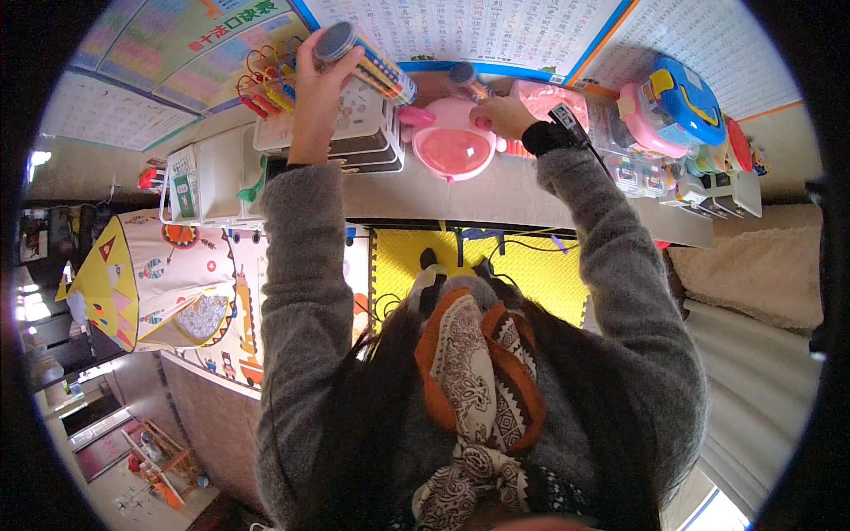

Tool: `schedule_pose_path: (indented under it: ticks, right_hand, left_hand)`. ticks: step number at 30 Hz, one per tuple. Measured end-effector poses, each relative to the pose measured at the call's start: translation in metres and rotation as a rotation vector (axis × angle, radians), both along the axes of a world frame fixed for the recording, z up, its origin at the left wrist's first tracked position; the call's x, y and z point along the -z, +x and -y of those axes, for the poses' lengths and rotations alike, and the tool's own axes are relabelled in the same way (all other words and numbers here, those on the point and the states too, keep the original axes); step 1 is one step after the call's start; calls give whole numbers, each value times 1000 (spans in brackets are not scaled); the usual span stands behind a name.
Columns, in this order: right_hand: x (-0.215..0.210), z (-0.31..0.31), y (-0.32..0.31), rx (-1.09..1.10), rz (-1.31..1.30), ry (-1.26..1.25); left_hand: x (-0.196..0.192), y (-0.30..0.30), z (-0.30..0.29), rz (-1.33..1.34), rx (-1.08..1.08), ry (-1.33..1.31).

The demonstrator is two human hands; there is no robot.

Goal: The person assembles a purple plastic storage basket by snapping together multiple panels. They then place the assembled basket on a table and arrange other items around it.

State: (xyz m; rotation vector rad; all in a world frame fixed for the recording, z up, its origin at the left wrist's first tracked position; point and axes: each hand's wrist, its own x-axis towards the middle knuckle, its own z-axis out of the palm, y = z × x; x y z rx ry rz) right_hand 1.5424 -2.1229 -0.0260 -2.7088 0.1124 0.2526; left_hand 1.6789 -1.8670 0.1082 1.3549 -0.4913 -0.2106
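From where I watch, the person's left hand (pixel 312 84), in the upper left of the frame, is wrapped around a clear tube of coloured pens (pixel 367 51) with a grey cap, held lifted at a slant above a stack of white trays (pixel 367 133) on the shelf (pixel 496 199); the fingers are curled closed on the tube's lower half, so the tube sits squarely in the grasp with its capped end jutting up and left. The right hand (pixel 503 113), upper centre, is pressed closed on a smaller pen-like tube (pixel 467 78), which pokes out above the knuckles just beside a pink round-bellied toy container (pixel 452 146). I judge the work to be mid-way: both items are off the shelf and in hand, neither yet set down anywhere, and I cannot tell whether any cap has been loosened. A pink and blue toy case (pixel 673 106) and stacked clear boxes crowd the upper right; wall charts (pixel 460 31) fill the top edge, and a patterned play tent (pixel 146 283) stands at the left.
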Motion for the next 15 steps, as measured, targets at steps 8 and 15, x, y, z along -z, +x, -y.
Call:
schedule_pose_path:
  ticks: [8, 15]
  right_hand:
    - [-6, -2, -5, -4, -6, 72]
    - [-6, -2, 52, 78, 146, 81]
  left_hand:
    - [71, 33, 71, 430, -50, 407]
    - [96, 16, 87, 678, -119, 748]
